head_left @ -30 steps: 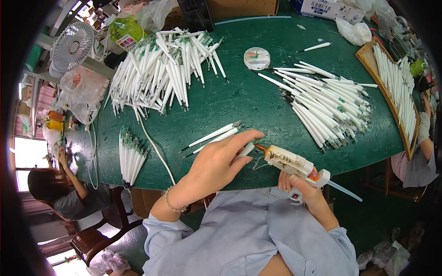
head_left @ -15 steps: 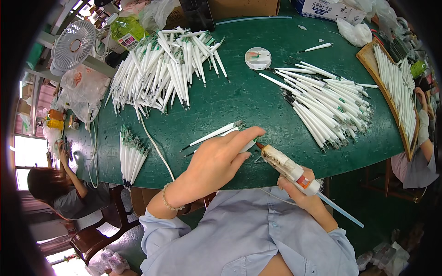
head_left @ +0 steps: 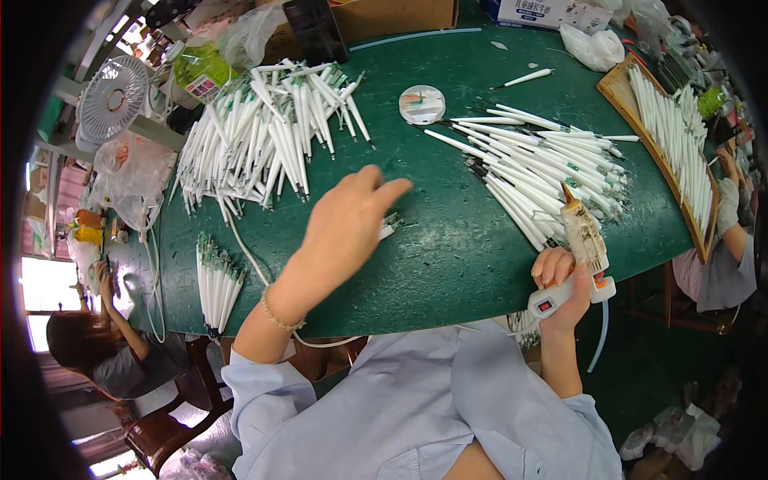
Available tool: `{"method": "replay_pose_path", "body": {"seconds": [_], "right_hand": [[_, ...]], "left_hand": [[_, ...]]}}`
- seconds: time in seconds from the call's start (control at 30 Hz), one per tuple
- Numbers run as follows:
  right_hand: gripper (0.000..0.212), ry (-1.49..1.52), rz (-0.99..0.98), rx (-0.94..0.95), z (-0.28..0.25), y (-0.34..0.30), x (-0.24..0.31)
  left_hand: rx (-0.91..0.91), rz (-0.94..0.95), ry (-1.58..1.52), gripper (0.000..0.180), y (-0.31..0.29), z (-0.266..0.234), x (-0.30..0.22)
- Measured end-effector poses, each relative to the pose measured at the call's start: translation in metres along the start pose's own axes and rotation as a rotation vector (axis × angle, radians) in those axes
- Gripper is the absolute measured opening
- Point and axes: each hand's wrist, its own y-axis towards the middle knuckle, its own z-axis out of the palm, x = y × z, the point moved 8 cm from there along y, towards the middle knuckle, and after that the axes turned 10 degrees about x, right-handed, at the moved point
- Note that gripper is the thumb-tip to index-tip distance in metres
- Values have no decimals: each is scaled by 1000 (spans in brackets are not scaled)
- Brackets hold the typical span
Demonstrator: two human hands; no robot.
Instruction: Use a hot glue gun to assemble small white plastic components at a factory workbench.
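My left hand [head_left: 344,220] hovers over the table left of the middle, its fingers apart and nothing visible in them. Beneath it lie a few white tapered sticks [head_left: 388,230], mostly hidden by the hand. Farther right, my right hand [head_left: 560,292] is wrapped around the white grip of a hot glue gun [head_left: 586,238]. The gun's brown nozzle points up and away, in front of a fanned pile of white sticks [head_left: 528,168] with dark tips and green ends. A pale blue glue stick [head_left: 600,336] hangs from its rear.
A large heap of white sticks [head_left: 264,132] lies far left, with a smaller bundle [head_left: 218,280] nearer. A round clear-and-white dish [head_left: 422,105] sits between piles. A wooden tray [head_left: 640,120] of sticks stands right. A fan [head_left: 114,98] and two people [head_left: 120,344] [head_left: 724,248] flank the table.
My left hand has moved left and away from the nozzle, its fingers lifted. My right hand has carried the glue gun to the right and turned its nozzle upward. The view has shifted slightly.
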Motion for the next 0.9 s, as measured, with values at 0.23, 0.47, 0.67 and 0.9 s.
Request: {"method": "replay_pose_path", "body": {"seconds": [0.23, 0.47, 0.67, 0.9], "right_hand": [[39, 118, -14, -111, -10, -6, -1], [39, 137, -51, -83, -15, -5, -1], [39, 124, -52, -105, -12, -5, 2], [38, 185, -87, -83, -12, -6, 3]], "left_hand": [[26, 464, -79, 19, 44, 42, -120], [-2, 573, 8, 14, 46, 58, -129], [-16, 662, 48, 11, 31, 56, -135], [-8, 569, 77, 15, 24, 48, -130]]}}
